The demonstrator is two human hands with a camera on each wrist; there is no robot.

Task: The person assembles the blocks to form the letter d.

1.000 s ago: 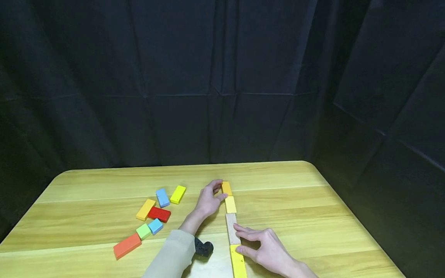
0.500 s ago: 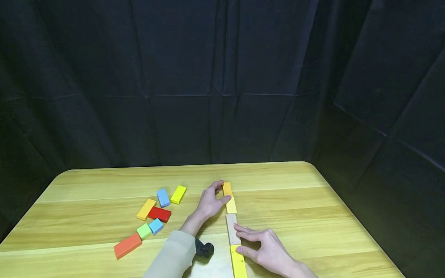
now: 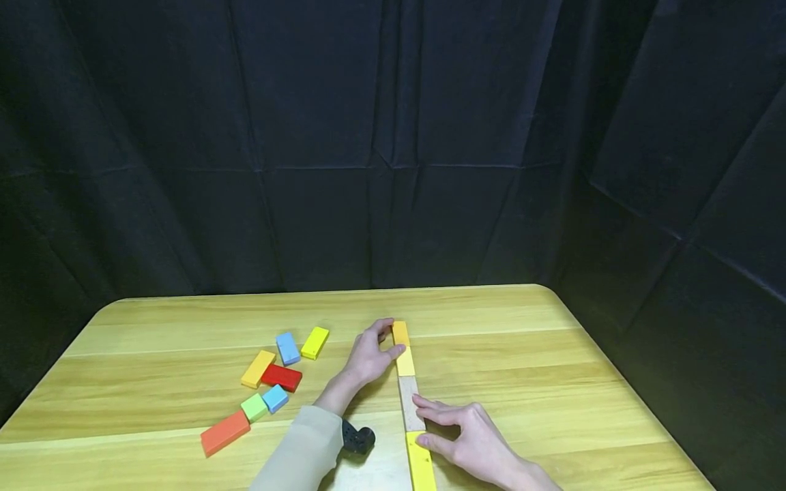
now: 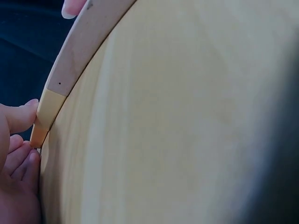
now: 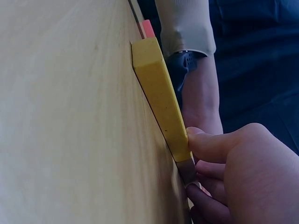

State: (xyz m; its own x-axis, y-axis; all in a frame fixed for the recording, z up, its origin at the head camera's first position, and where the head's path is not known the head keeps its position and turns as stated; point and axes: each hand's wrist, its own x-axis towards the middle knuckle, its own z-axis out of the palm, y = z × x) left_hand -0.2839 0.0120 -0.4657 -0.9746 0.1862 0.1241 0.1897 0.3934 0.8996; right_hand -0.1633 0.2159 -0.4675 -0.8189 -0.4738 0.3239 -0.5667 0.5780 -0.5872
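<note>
A straight row of wooden blocks runs away from me in the head view. Its far end is an orange block [image 3: 401, 333], followed by a cream block [image 3: 405, 362], a plain wood block [image 3: 410, 404] and a yellow block [image 3: 420, 460]. My left hand [image 3: 369, 353] holds the orange block, fingertips at its far end and thumb over the cream block [image 4: 50, 108]. Nearer me, my right hand [image 3: 469, 436] rests its thumb on the yellow block [image 5: 161, 102] and its other fingertips on the plain wood block. The left fingers are partly hidden.
Loose blocks lie left of the row: a lime yellow one [image 3: 315, 343], two blue ones, an amber one [image 3: 258, 369], a red one [image 3: 282, 377], a green one [image 3: 254, 408] and an orange-red one [image 3: 225, 434]. Dark cloth [image 3: 393, 136] hangs behind the table [image 3: 534, 368].
The orange and cream blocks have shifted slightly with my left hand, and the small gap between the cream and plain wood blocks has closed. My right hand stays in place.
</note>
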